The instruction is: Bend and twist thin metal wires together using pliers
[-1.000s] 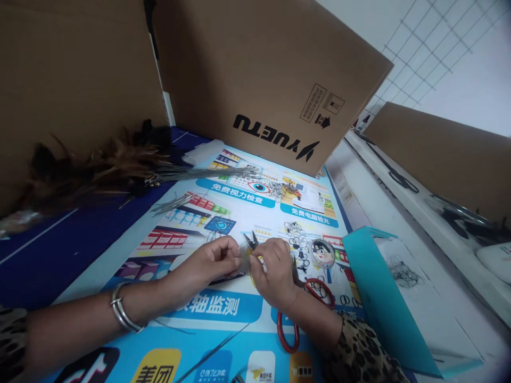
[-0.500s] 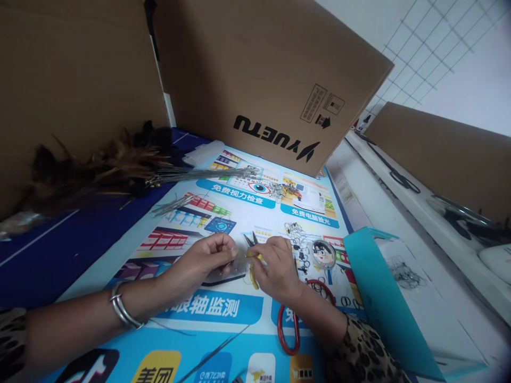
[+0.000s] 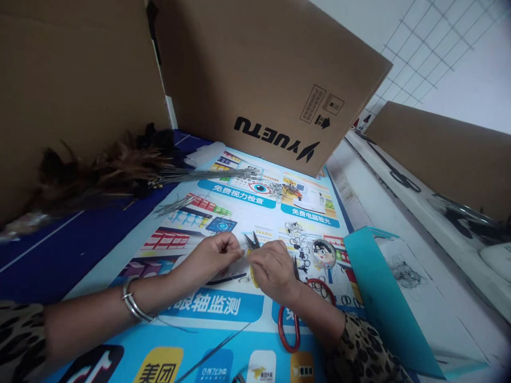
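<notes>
My left hand [image 3: 217, 258] is closed in a pinch, thumb against fingertips, with a silver bangle [image 3: 133, 300] on its wrist. My right hand [image 3: 275, 271] is closed too, its fingertips a short gap from the left ones. Between them shows something thin and clear, too small to make out. A pair of pliers [image 3: 252, 243] with yellow handles shows beside and partly behind my right fingers; I cannot tell whether they touch it. Below the right wrist are red-handled scissors [image 3: 288, 338], partly covered by the forearm.
Small black rings and wire pieces [image 3: 303, 258] lie right of my hands near a round tin [image 3: 324, 254]. An open teal box [image 3: 383, 298] holds tangled wire. Feathers [image 3: 107, 165] and metal wires [image 3: 207, 174] lie at the left. A large cardboard box [image 3: 271, 80] stands behind.
My left hand has moved slightly right, closer to my right hand. The fingers of my right hand have curled in, and less of the pliers' yellow handles shows.
</notes>
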`<action>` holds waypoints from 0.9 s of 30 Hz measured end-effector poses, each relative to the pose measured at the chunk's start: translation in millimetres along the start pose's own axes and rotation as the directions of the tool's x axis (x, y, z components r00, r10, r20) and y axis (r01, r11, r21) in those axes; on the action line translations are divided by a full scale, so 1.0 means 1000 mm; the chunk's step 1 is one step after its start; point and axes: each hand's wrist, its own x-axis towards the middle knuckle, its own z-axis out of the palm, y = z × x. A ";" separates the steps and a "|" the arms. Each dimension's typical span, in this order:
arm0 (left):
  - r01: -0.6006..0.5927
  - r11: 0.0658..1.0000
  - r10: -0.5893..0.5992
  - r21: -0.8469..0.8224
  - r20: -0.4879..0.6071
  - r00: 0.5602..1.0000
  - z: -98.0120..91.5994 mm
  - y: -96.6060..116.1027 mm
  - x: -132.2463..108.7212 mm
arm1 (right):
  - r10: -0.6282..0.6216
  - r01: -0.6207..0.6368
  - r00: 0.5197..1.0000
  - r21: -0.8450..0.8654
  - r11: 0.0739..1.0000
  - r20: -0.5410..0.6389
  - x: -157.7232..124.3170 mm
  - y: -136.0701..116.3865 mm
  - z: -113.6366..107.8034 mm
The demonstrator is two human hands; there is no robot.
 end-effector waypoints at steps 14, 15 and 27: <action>-0.153 0.946 0.176 0.285 -0.059 0.983 0.001 -0.012 0.008 | 0.001 0.001 1.000 0.099 0.995 -0.024 0.000 -0.001 0.002; -0.167 0.945 0.189 0.280 -0.050 0.981 0.001 -0.013 0.008 | 0.007 -0.005 1.000 0.099 0.995 -0.019 0.000 -0.001 0.002; 0.017 0.994 -0.001 -0.106 0.153 0.988 -0.005 0.005 -0.002 | 0.039 -0.037 0.997 -0.023 0.999 0.061 -0.003 0.000 -0.006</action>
